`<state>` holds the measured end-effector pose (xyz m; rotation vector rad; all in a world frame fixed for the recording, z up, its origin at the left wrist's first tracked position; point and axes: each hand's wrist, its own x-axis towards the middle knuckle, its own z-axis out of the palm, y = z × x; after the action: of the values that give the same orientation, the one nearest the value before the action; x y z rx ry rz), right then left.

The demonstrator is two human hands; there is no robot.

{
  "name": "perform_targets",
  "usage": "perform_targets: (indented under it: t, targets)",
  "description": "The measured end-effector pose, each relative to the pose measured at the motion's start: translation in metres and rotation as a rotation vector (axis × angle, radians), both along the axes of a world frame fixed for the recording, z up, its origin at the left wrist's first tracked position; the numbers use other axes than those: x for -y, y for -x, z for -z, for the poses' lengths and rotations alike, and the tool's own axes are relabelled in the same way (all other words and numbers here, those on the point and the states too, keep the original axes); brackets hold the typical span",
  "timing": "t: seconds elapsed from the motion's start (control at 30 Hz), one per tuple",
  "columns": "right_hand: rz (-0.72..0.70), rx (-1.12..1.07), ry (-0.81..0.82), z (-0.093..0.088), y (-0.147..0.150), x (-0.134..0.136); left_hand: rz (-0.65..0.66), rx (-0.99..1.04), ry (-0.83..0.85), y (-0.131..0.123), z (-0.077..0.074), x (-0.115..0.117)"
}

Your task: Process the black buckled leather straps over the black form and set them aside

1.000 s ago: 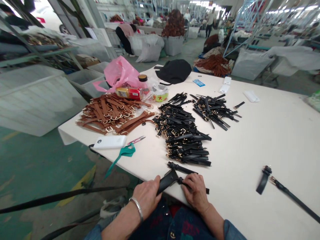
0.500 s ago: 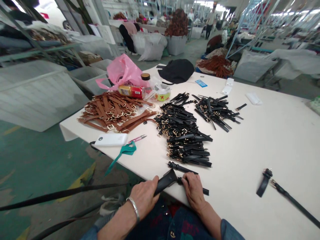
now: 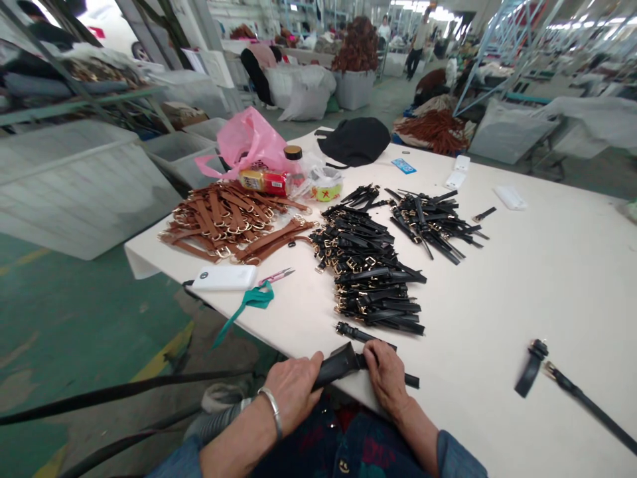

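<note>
Head view shows me a white bin [image 3: 84,192] left of the table [image 3: 547,279], its contents hidden from me, and a far tub [image 3: 354,89] heaped with brown straps [image 3: 361,46]. At the near table edge, I see the left hand [image 3: 293,401] closed around a black leather strap [image 3: 338,365], which runs right, passing beneath the right hand [image 3: 391,378], curled down over it.

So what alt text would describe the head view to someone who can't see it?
The left hand and right hand hold a black strap at a white table's edge, near heaps of black buckled straps and tan buckled straps.
</note>
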<state>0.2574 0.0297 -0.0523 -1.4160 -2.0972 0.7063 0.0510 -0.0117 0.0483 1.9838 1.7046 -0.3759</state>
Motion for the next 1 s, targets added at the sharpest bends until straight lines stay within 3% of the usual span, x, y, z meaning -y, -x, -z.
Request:
perform_targets:
  t: [0.13,0.23,0.5,0.67,1.0]
  targets:
    - [-0.113,-0.124,0.004,0.002,-0.01,0.007,-0.066,-0.024,0.005,0.002,-0.002,-0.004]
    - [-0.163,-0.166,-0.013,0.005,-0.015,0.009,-0.026,-0.026,0.004,0.0,-0.004,-0.006]
    - [-0.195,-0.21,-0.023,0.012,-0.016,0.003,0.026,-0.04,0.032,0.006,-0.003,0.001]
    - [-0.203,-0.21,-0.037,0.015,-0.019,0.001,0.061,-0.03,0.036,-0.002,-0.007,-0.01]
    - [-0.23,-0.229,-0.011,0.01,-0.019,0.002,0.03,-0.034,-0.042,0.01,0.003,-0.009]
